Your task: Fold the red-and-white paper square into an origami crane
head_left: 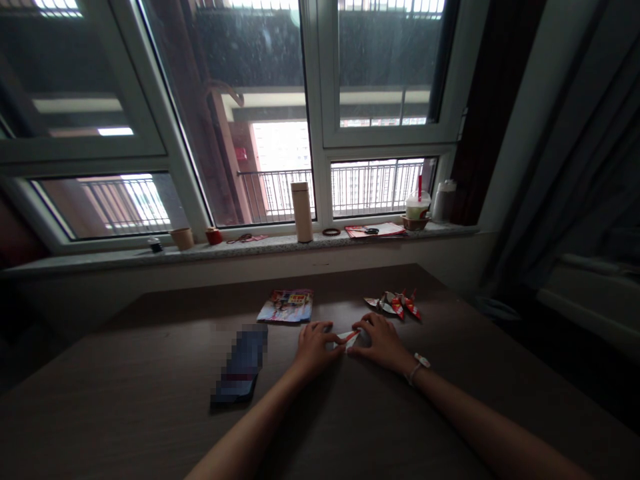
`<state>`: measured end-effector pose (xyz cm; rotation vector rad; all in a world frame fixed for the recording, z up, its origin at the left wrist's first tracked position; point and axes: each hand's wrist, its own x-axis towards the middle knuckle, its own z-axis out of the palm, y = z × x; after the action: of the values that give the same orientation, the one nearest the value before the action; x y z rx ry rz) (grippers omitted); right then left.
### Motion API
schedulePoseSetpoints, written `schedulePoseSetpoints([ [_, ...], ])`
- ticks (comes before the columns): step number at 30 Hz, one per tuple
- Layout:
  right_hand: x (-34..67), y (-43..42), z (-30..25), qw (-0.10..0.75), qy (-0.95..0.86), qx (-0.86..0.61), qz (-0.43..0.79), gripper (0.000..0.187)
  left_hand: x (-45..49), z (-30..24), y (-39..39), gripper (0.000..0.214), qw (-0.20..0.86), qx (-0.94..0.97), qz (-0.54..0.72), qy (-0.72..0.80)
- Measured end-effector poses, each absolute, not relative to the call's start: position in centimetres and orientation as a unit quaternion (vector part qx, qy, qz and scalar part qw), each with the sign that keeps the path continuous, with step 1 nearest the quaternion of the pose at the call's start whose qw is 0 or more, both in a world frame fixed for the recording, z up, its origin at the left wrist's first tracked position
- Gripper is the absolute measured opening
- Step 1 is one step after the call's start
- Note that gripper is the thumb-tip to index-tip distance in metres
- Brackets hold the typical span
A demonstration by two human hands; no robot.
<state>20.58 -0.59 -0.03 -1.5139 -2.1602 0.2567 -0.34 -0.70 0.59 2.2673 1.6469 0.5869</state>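
Head view — folded paper, white with a red strip, sat just right of centre and below mid-height in the frame, between the two hands; on the table or slightly above it, could not tell. From the left hand it lay to the right; from the right hand, to the left. Both touched it, neither nearer. Longest visible line: the red strip, slanting lower left to upper right; fingers hid the rest of the outline.

Pose: forearms ran up from the bottom edge and lower right, angled inward. Left fingers bent, thumb at the paper's left side. Right forefinger arched over the far side, thumb at the near side, paper between. Whether either pinch had closed — too small to tell. Bracelet on the right wrist. Red-and-white folded pieces lay upper right of the hands, printed leaflets upper left
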Motion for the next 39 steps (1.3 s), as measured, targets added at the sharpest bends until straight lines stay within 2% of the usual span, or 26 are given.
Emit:
schedulePoseSetpoints([
  [20, 20.3, -0.2, 0.3, 0.239, -0.787, -0.568, 0.027, 0.023, -0.3, 0.6, -0.6, 0.019, 0.133, 0.786, 0.197, 0.571],
  [34, 20.7, 1.2, -0.2, 0.244, -0.781, -0.574, 0.023, 0.021, -0.5, 0.8, -0.8, 0.022, 0.144, 0.786, 0.195, 0.569],
  [39, 21.2, 1.2, -0.7, 0.289, -0.791, -0.536, 0.059, 0.024, -0.7, 0.8, -0.9, 0.03, 0.151, 0.794, 0.187, 0.559],
])
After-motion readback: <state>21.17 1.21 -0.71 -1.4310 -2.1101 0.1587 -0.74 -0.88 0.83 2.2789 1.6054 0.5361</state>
